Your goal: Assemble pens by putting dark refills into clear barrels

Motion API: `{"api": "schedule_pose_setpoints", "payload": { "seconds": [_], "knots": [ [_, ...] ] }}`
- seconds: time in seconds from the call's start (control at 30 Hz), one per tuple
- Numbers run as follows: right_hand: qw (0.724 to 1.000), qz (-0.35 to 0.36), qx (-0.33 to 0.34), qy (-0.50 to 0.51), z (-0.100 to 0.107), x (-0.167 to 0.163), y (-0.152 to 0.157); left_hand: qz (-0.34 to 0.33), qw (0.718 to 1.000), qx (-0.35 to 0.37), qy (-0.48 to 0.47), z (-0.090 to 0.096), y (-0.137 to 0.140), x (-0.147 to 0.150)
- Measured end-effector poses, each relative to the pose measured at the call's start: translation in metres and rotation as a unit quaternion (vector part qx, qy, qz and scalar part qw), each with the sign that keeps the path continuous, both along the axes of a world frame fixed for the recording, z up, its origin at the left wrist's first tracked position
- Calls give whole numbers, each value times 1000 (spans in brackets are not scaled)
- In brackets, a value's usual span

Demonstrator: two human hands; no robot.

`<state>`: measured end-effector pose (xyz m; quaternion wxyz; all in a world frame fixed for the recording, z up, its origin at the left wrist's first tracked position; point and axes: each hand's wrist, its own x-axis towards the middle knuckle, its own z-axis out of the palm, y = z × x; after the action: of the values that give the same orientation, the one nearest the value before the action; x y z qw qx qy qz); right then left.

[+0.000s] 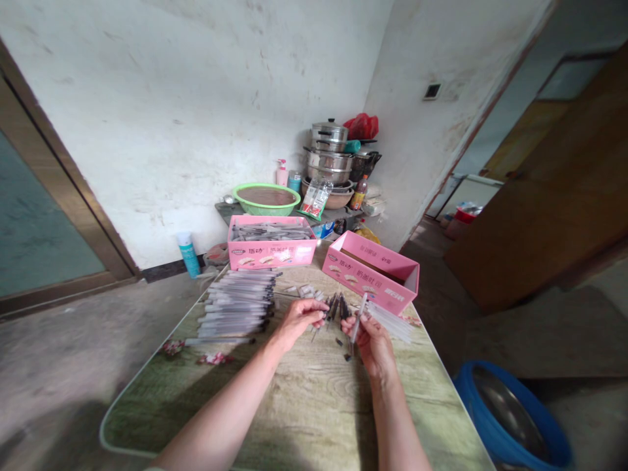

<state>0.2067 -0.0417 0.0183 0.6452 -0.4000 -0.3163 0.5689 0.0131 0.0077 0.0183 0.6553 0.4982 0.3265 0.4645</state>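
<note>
Your right hand (pixel 373 338) grips one clear tube (pixel 360 316) above the surface (pixel 321 405); your left hand (pixel 299 316) pinches one small dark piece (pixel 325 314). Beyond stand two pink boxes (pixel 272 257), one heaped with pens (pixel 269 231) (too many to count), one pile of sticks (pixel 235 304) leftward

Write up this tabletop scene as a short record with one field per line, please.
Left hand: at the small dark parts, exact grip unclear
Right hand: holding a pale slim tube
Left on table: row of pale pens with dark ends
Left pink box: holding many slim pieces
Right pink box: angled, with loose pale tubes in front
</note>
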Motion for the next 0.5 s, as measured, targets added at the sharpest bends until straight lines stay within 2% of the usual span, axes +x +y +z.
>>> {"api": "schedule_pose_setpoints", "payload": {
  "seconds": [0.13,0.23,0.33,0.5],
  "knots": [
    [1000,-2,-13,-23,-1,0,1,-15,1000,2,7,-2,-1,1],
    [999,-34,-19,-30,-5,3,3,-17,1000,-7,-2,-1,-2,2],
    [998,-55,-16,-17,-7,3,4,-23,1000,-11,-3,-1,-3,2],
    [999,-48,3,18,-5,-3,4,-44,999,4,-5,-6,-4,5]
  ]
}}
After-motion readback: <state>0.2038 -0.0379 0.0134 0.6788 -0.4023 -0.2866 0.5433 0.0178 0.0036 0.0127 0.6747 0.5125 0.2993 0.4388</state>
